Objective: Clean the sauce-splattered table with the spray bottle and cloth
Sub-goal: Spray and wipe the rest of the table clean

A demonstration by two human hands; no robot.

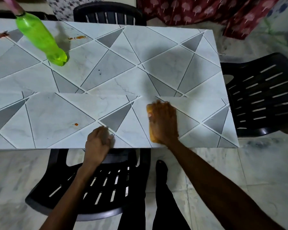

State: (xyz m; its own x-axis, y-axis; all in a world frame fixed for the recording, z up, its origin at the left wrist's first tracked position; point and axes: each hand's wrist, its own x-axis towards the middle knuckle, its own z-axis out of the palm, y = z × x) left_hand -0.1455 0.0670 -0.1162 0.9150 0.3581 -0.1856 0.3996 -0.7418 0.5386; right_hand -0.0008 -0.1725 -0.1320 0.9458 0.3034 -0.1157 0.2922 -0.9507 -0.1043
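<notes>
Yellow cloth (149, 111): lying under the right hand (163, 120), which is pressing it flat-fingered onto the tabletop (173, 52) near the front edge. Left hand (98, 140): resting loosely on that edge, holding nothing. Green spray bottle (40, 37): standing at the far left. Risk: a sauce spot (76, 124) is sitting well left of the cloth; short strokes may be missing it, or smearing it wider.

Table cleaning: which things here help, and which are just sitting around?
For the job: green spray bottle, yellow cloth under the right hand, sauce spots, table.
Just there: black chairs, red patterned fabric.
</notes>
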